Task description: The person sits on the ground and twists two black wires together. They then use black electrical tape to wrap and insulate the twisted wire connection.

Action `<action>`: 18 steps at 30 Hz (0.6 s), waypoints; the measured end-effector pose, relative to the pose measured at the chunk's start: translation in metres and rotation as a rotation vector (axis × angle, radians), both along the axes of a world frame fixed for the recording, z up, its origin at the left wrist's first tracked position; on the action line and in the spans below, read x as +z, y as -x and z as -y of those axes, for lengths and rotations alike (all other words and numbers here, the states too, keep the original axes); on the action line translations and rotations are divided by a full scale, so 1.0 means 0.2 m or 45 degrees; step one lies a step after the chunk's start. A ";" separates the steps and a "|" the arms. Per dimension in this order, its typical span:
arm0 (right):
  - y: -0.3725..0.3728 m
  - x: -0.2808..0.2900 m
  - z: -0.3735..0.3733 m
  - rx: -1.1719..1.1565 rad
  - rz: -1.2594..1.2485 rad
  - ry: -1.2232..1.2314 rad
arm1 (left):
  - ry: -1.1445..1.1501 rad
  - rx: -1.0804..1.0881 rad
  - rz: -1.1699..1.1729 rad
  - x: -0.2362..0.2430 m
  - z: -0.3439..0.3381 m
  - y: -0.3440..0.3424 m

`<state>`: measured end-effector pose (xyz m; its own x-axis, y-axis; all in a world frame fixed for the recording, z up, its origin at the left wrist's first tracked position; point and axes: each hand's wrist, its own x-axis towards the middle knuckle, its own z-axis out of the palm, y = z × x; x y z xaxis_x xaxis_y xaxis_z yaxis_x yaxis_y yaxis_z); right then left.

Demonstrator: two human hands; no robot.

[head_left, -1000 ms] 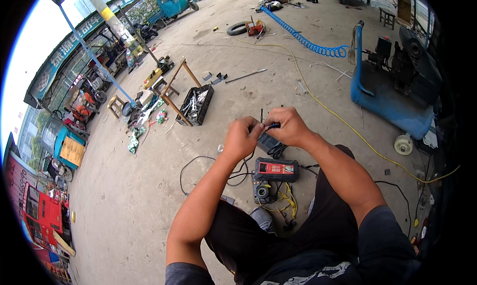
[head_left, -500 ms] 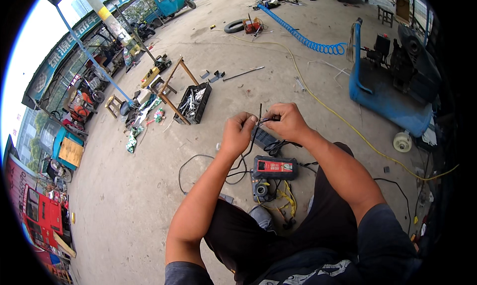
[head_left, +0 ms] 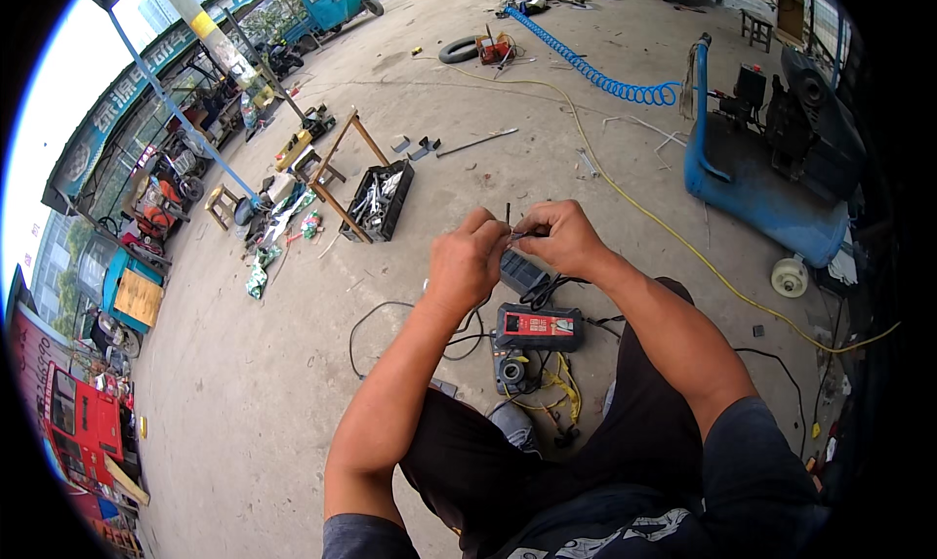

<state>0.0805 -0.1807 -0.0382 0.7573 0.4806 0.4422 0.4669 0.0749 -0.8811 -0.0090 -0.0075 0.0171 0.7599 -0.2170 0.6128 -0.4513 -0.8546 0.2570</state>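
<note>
Black cable (head_left: 508,210): pinched in left hand's (head_left: 465,259) grip, now rolled knuckles-up; right hand's (head_left: 564,235) grip pinches dark wire (head_left: 530,234); handling judged unfinished

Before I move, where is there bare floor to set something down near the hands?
Broad bare concrete lies between the red vehicle and the left forearm. A smaller patch lies between the right hand and the yellow hose. It is crowded below the hands: red-and-black box, yellow wires and black cables lie close together.
</note>
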 end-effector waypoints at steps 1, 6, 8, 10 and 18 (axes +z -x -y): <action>0.00 0.01 0.00 -0.019 0.070 0.021 | 0.037 0.023 -0.034 -0.01 0.00 0.00; 0.01 0.02 0.00 -0.068 0.449 0.063 | 0.408 0.095 -0.351 -0.11 -0.03 -0.04; 0.01 0.01 0.00 -0.089 0.539 0.086 | 0.628 0.052 -0.539 -0.13 -0.05 -0.05; 0.01 0.00 0.00 -0.116 0.604 0.111 | 0.868 0.042 -0.751 -0.12 -0.05 -0.06; 0.02 0.02 -0.01 -0.131 0.572 0.063 | 1.648 -0.170 -1.271 -0.11 -0.11 -0.05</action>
<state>0.0768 -0.1787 -0.0342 0.5404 0.4417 0.7162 0.8063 -0.0285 -0.5908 0.0018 0.0150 -0.0043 0.9615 -0.0732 -0.2648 0.2738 0.1780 0.9451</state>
